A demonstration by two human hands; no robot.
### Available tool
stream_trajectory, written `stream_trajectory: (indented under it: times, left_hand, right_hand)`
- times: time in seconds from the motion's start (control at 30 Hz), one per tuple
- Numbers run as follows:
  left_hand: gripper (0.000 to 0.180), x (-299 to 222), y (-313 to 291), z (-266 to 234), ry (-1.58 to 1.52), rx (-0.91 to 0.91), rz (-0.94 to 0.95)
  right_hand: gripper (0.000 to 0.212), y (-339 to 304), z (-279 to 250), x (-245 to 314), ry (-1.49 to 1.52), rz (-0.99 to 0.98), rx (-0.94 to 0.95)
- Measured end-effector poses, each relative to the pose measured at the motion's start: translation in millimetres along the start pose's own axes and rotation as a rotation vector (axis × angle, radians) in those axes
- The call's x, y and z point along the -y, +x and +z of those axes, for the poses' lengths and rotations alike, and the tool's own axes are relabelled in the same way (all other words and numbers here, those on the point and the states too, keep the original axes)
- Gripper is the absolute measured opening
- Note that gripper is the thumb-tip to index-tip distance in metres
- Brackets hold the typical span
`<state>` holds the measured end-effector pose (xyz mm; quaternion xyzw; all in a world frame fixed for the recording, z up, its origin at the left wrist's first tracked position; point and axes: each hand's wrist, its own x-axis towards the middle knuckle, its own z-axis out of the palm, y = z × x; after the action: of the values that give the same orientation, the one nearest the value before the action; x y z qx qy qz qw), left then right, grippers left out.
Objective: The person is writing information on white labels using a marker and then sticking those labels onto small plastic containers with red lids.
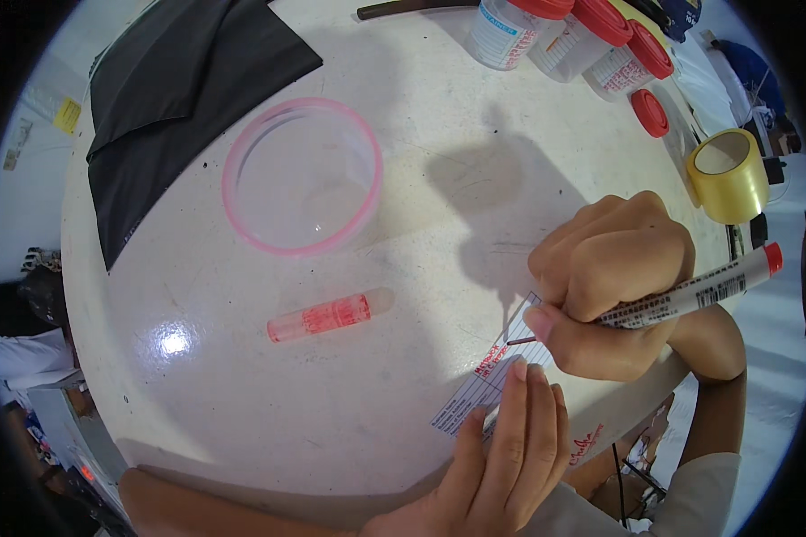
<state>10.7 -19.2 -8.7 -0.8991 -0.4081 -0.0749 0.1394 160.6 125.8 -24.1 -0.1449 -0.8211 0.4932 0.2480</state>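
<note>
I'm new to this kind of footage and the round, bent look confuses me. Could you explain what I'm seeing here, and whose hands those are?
There is no machine: a person wears a wide fisheye camera on the head, looking down, so straight edges curve. Both hands are that person's own. The right hand grips a marker pen, tip on a printed label. The left hand presses the label flat on the white table. Also there: a clear pink-rimmed tub, a small pink tube lying down, red-lidded jars, a loose red lid, a tape roll and black cloth.
</note>
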Motion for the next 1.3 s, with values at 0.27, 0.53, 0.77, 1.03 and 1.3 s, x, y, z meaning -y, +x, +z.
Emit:
stream_trajectory:
  times: [0.27,0.53,0.77,1.03,1.3]
  left_hand:
    - [0.028,0,1,1,0.020,-0.021,-0.003]
    - [0.028,3,0,2,-0.004,-0.015,-0.006]
    - [0.029,3,0,-1,-0.011,-0.011,0.007]
    - [0.026,1,0,-2,0.014,-0.015,-0.006]
    - [0.027,-4,2,15,-0.079,-0.007,0.015]
  right_hand:
    - [0.034,-1,-2,1,-0.041,0.002,0.019]
    - [0.033,2,-4,-6,-0.007,-0.041,-0.025]
    - [0.032,-1,-8,1,-0.030,0.006,0.060]
    - [0.035,0,-2,0,-0.034,-0.029,-0.004]
    - [0.033,-6,-8,-2,-0.043,0.044,0.017]
